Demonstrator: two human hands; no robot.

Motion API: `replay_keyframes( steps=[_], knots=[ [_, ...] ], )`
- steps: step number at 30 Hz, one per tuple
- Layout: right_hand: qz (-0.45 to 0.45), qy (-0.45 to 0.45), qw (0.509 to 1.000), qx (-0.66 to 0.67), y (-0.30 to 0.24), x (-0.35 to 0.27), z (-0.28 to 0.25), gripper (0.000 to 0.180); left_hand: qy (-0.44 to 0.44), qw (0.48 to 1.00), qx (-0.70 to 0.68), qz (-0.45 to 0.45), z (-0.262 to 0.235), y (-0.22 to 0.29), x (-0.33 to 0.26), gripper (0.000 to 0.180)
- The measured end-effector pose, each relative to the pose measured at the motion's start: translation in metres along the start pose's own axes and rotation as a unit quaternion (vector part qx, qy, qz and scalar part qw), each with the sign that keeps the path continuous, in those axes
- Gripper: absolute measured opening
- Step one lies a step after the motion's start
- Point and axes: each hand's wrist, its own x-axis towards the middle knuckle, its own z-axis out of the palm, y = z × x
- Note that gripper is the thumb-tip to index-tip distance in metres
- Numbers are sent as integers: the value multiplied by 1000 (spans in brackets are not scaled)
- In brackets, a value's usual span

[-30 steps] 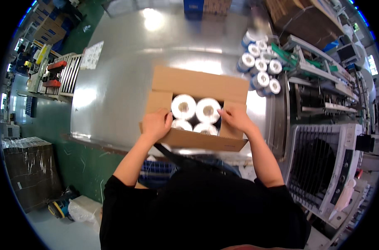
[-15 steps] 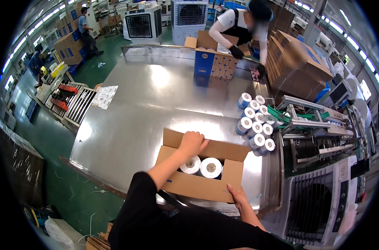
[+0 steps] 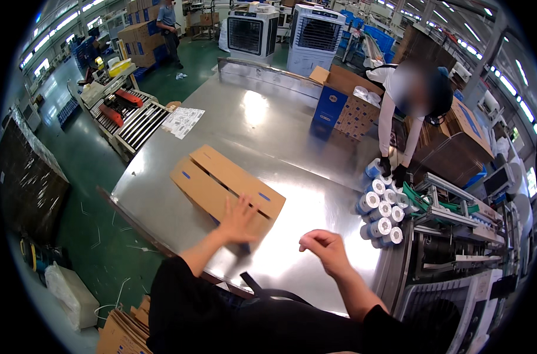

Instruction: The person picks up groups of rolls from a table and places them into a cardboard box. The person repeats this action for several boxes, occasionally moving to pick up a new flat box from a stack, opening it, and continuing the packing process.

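A brown cardboard box [image 3: 215, 171] lies on the steel table in front of me, its long top flaps folded down with a narrow dark gap between them. My left hand [image 3: 237, 221] rests on its near right end, palm down and fingers spread open. To the right of the box, over bare metal, hovers my right hand [image 3: 326, 248], its fingers curled closed with nothing visible in them. The paper rolls inside the box are now hidden. Farther right stand several white rolls in blue wrap [image 3: 384, 212].
Across the steel table [image 3: 262, 127], a co-worker's dark-gloved hands [image 3: 392, 171] reach to the rolls. Beside that person stands an open blue-and-brown carton [image 3: 345, 109] holding rolls. A conveyor with green guides [image 3: 439, 200] borders the right; a printed sheet [image 3: 183, 121] lies at the left edge.
The box's flaps have been folded down over the rolls, and the box has moved left and turned. My right hand has come off it. The co-worker has leaned toward the rolls on the table.
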Motion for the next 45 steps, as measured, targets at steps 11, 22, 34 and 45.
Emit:
replay_keyframes(
  steps=[11,22,34,45],
  knots=[
    [-337,-497,713,361,-141,-69,80,35,228,965,28,-130,-16,3,5,85],
    [-186,-548,674,458,-118,-164,72,29,181,856,-207,-439,97,137,-236,66],
    [-129,-642,551,517,-99,-215,44,25,213,867,-144,-428,81,223,-267,61],
    [60,-351,824,440,-56,-169,24,20,154,681,187,-691,27,218,-427,64]
  ],
)
